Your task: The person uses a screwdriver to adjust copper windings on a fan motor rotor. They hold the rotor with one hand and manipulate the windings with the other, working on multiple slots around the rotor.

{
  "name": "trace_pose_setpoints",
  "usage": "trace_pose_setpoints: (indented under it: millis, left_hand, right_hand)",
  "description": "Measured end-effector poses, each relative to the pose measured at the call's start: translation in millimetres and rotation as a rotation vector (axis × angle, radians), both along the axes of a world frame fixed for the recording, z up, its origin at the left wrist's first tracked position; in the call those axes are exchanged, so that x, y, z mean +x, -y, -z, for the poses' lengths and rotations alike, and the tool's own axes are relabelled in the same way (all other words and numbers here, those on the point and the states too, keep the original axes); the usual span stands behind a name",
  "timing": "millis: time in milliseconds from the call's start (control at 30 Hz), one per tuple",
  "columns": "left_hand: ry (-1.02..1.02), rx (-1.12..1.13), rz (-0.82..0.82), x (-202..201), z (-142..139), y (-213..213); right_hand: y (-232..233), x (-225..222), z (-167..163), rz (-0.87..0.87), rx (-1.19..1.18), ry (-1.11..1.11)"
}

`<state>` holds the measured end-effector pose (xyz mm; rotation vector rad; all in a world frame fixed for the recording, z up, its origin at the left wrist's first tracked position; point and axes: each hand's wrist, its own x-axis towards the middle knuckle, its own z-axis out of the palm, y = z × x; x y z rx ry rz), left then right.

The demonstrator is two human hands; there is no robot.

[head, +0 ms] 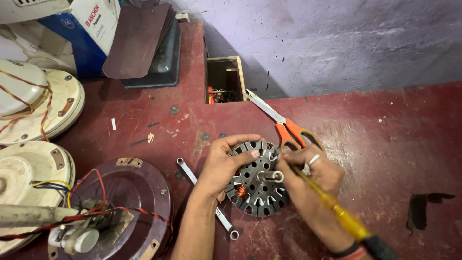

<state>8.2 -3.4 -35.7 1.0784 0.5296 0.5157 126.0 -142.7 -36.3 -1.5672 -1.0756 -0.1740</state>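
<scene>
Stator point(257, 185) gripped by left hand point(222, 168); right hand point(308, 180) holds screwdriver point(337, 212).

We see dark grey stator point(257, 185) with copper-orange windings; yellow translucent screwdriver point(337, 212), black cap; orange-handled scissors point(288, 130); maroon desk point(385, 144); cream fan housings point(43, 103); maroon fan cover point(130, 192); silver wrench point(207, 197).

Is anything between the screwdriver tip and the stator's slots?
Nothing visible: the yellow-handled screwdriver in the right hand already reaches the round slotted metal stator, which the left hand steadies.
</scene>
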Motion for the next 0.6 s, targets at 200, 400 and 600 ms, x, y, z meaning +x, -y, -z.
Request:
trace_pose_setpoints:
  millis: [200,400,600]
  left_hand:
    - [-0.016,-0.02,0.0,-1.1,-1.2,1.0]
    - [-0.013,-0.034,-0.002,-0.8,-1.6,0.6]
    - [-0.01,0.006,-0.001,-0.7,-0.3,0.6]
  right_hand:
    - [2.9,-4.6,-4.2,-0.016,0.058,0.032]
    - [0.9,-5.5,-0.6,0.035,0.03,-0.03]
    - [0.3,-0.6,3.8,-0.013,0.009,0.009]
